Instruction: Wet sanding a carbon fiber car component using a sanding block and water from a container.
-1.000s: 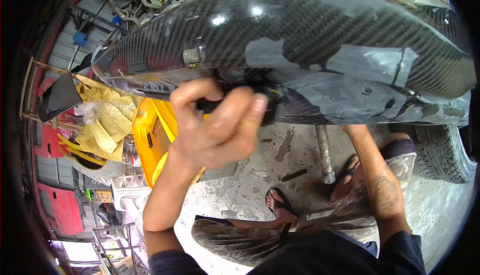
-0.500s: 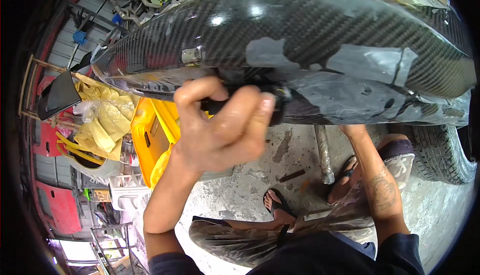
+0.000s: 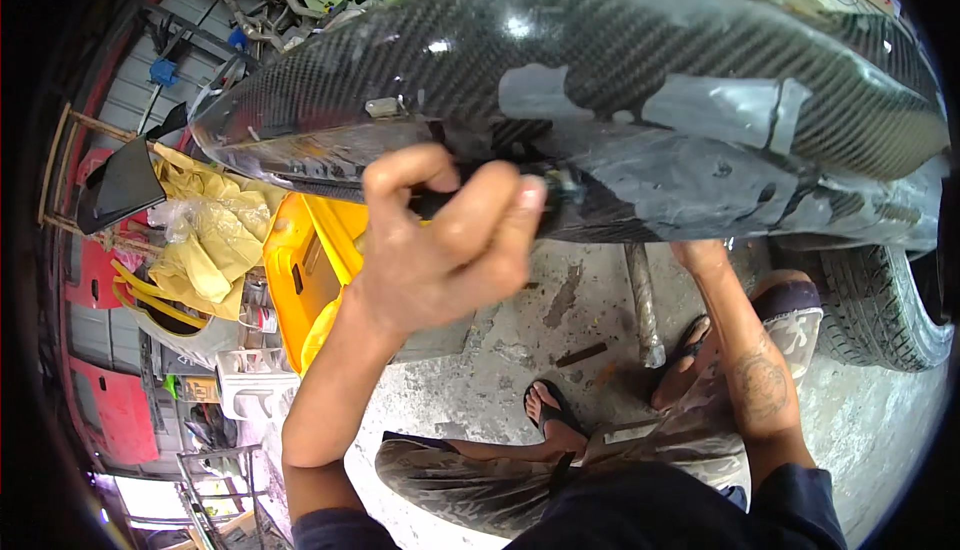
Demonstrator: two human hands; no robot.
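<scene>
A long carbon-fibre car body panel (image 3: 600, 60) with grey tape patches stretches across the upper view. My left hand (image 3: 440, 240) is closed around a dark tool handle (image 3: 430, 200) held against the panel's lower edge, near a small metal tip (image 3: 560, 188). My right forearm (image 3: 745, 350) reaches up under the panel; the right hand itself is hidden behind the panel's underside. A small metal clip (image 3: 383, 107) sits on the panel above my left hand.
A yellow plastic box (image 3: 300, 280) stands at left beside yellow crumpled bags (image 3: 210, 240). A car tyre (image 3: 890, 300) is at right. A metal bar (image 3: 640, 300) lies on the concrete floor. My feet in sandals (image 3: 555, 415) rest below. Red cabinets (image 3: 110, 400) line the left.
My left hand has shifted slightly right along the panel's lower edge and turned, its fingers curling further over the tool. The right arm has stayed in place.
</scene>
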